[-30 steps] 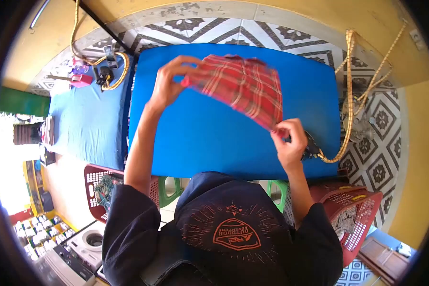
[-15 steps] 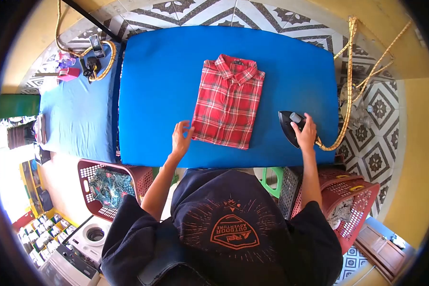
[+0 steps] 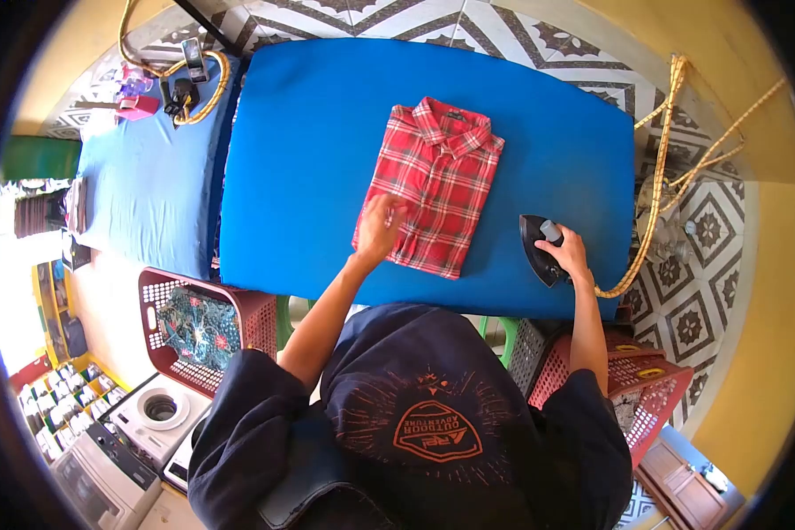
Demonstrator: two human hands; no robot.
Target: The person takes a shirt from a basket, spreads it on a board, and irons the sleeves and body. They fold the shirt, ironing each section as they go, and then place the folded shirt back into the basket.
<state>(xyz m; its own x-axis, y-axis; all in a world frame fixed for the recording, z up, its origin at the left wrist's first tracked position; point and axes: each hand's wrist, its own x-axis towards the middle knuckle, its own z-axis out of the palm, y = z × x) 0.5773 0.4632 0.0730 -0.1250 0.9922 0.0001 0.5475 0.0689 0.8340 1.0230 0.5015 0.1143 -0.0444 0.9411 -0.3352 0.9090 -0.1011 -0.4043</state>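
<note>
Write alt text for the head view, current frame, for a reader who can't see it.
Seen from above, a person's left hand rests on the near left corner of a folded red plaid shirt on a blue padded table, while the right hand grips an iron beside the shirt. A red laundry basket holding patterned cloth sits below the table's near left edge.

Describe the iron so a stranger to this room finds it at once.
Start at the big blue table. Right of the folded red plaid shirt, near the front edge, sits the black iron, gripped by the right hand. It is the only black thing there, and a braided yellow cord leaves it.
</note>
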